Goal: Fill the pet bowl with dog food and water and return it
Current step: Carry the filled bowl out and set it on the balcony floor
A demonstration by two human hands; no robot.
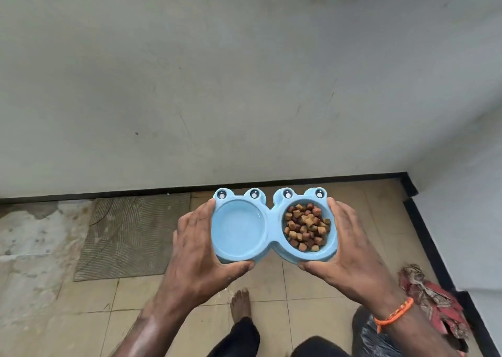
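Pet bowl light blue; dog food brown; wristband orange.

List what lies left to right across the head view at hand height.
Door mat → left hand → water compartment → dog food → right hand → patterned cloth

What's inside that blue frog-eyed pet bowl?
The pet bowl has two wells. The right one holds brown dog food, which hides its bottom. The left well looks pale and glossy, likely water, though that is hard to confirm.
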